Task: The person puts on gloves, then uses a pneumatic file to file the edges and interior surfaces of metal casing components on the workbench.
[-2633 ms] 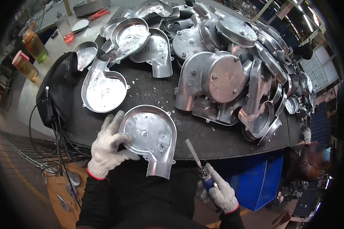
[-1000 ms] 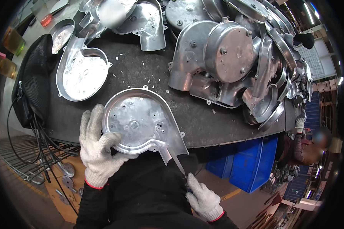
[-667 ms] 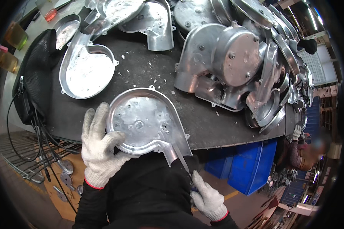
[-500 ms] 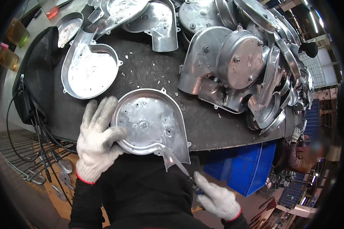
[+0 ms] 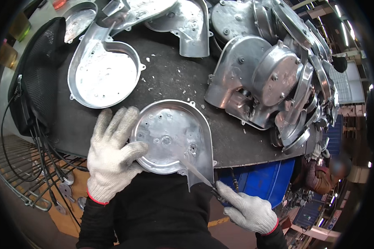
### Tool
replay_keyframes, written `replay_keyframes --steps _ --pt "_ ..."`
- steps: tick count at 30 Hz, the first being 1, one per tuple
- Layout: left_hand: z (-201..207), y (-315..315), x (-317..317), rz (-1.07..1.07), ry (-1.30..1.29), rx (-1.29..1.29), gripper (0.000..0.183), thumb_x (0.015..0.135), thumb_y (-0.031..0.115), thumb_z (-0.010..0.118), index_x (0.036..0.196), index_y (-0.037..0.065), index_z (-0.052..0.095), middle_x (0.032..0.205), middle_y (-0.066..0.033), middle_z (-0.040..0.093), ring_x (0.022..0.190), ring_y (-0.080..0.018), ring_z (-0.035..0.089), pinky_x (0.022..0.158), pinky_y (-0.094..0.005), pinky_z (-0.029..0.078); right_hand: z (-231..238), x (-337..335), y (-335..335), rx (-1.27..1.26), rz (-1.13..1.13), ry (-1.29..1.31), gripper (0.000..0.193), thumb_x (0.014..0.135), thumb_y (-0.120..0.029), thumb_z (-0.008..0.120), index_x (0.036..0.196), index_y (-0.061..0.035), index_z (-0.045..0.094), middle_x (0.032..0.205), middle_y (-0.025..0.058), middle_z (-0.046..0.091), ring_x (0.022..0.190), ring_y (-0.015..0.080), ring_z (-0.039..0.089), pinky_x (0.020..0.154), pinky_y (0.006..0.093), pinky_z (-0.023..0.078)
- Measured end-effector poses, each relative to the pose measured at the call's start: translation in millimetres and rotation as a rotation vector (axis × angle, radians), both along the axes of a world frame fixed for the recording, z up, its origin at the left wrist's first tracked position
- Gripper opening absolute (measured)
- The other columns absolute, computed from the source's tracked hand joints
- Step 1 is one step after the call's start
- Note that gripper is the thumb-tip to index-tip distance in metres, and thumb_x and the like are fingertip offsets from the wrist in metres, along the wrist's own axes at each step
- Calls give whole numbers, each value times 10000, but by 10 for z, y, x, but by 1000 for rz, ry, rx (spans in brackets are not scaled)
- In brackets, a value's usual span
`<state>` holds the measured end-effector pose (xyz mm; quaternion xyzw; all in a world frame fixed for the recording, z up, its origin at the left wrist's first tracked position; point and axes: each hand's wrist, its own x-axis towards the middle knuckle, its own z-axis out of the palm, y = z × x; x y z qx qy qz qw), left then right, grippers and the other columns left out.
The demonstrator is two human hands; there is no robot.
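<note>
A silvery cast-metal housing (image 5: 166, 153), round with a short spout, lies open side up at the table's near edge. My left hand (image 5: 114, 153), in a white knit glove, holds its left side, thumb over the rim and fingers along the outside. In my gloved right hand (image 5: 249, 209) is a hand tool with a long, narrow, tapered metal blade (image 5: 199, 174) and dark handle; knife or file, I cannot tell. The blade lies across the spout's inner wall, its tip over the housing's inside. My right fingers are closed around the handle, which they partly hide.
More open housings (image 5: 106, 79) lie at the far left and back. A tall heap of them (image 5: 274, 76) fills the right. Metal crumbs dot the dark tabletop (image 5: 170, 79). Below its edge stands a blue bin (image 5: 257, 182). Black mesh object (image 5: 41, 79) and cables lie left. Another person (image 5: 320, 174) works far right.
The whole scene has shifted slightly to the right in view. The blade lies a little flatter, and its tip reaches farther over the housing's inside. My left hand keeps its hold.
</note>
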<state>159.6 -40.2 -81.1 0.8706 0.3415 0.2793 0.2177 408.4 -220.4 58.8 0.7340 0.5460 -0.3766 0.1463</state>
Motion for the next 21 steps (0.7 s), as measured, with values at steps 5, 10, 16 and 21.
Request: replay_keyframes --steps 5,10,16,21 --pt "15 -7 30 51 -12 74 481 364 153 892 804 149 698 1323 -205 657 1226 -444 626 1051 -606 454 59 14 -42 -9 39 -39 710 884 -346 698 1549 -274 458 839 107 708 687 322 716 593 424 582" --pt "28 -28 22 53 -12 88 476 373 126 894 799 148 683 1310 -217 656 1194 -445 636 1033 -599 459 22 46 -6 -51 46 -11 709 890 -320 692 1554 -246 453 866 111 718 702 317 718 599 425 584" --pt "-43 -231 90 122 -141 122 562 407 127 902 912 168 657 1256 -264 646 1157 -473 638 1010 -657 460 10 -86 5 45 -286 251 712 908 -162 648 1579 -166 410 891 114 724 714 242 742 684 371 603" --pt "-44 -321 100 123 -136 75 526 477 173 961 905 194 656 1472 -222 507 1351 -503 479 1133 -611 405 42 -235 83 74 -568 186 692 935 -113 558 1599 -161 373 928 129 751 724 216 761 755 329 602"
